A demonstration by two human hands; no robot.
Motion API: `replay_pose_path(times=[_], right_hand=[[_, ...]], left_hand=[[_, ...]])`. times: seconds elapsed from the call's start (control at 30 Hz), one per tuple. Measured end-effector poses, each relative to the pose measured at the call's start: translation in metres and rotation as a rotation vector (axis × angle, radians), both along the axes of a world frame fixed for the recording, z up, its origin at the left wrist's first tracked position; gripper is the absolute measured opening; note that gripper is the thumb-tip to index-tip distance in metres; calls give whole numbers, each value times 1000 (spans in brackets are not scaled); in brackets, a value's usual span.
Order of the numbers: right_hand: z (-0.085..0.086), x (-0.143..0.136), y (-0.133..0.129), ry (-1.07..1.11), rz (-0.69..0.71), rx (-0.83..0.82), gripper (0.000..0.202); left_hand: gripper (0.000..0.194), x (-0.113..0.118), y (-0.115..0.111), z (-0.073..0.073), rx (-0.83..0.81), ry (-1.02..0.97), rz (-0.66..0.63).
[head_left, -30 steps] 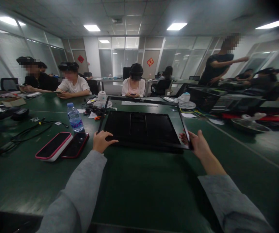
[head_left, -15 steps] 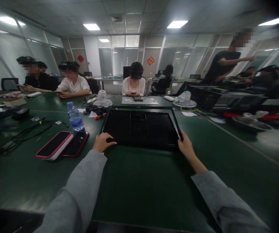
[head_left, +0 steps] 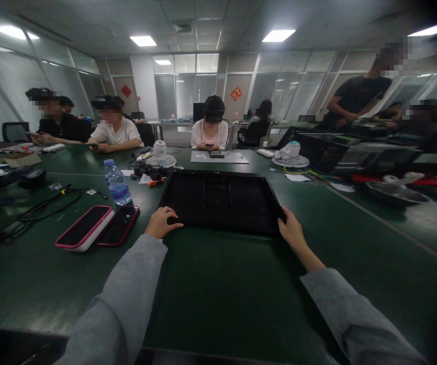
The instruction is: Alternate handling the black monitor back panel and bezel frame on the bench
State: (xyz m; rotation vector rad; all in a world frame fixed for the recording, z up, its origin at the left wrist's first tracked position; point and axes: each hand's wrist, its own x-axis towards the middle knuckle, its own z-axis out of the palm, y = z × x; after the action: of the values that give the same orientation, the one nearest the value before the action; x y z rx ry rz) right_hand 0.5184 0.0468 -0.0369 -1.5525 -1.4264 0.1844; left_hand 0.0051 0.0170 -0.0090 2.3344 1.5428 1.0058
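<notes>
A black rectangular panel point(head_left: 218, 203), which looks like a monitor's back casing, lies in front of me. It has a raised rim and two thin vertical ridges near its middle. Around its edge runs a thin black frame point(head_left: 271, 191), which sits close against it. My left hand point(head_left: 162, 221) grips the near left corner, fingers over the rim and thumb along the near edge. At the near right corner, my right hand point(head_left: 290, 226) has its fingers wrapped round the side of the frame. The undersides of both grips are hidden.
Left of the panel are a water bottle point(head_left: 117, 183), a phone in a pink-edged case point(head_left: 85, 226), a dark red-edged phone point(head_left: 118, 226) and black cables point(head_left: 43, 210). Two small white fans point(head_left: 160, 157) stand beyond. A metal pan point(head_left: 396, 191) is at right. Several people sit around; one stands.
The frame has come down onto the panel, and the gap at the right side has closed. Both hands keep nearly the same places. The standing person's arm has lowered.
</notes>
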Motion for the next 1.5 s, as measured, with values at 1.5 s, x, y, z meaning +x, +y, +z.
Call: replay_pose_path(times=[1.5], right_hand=[[-3, -12, 16, -68, 2, 11, 50]], left_hand=[[42, -14, -1, 10, -190, -63, 697]])
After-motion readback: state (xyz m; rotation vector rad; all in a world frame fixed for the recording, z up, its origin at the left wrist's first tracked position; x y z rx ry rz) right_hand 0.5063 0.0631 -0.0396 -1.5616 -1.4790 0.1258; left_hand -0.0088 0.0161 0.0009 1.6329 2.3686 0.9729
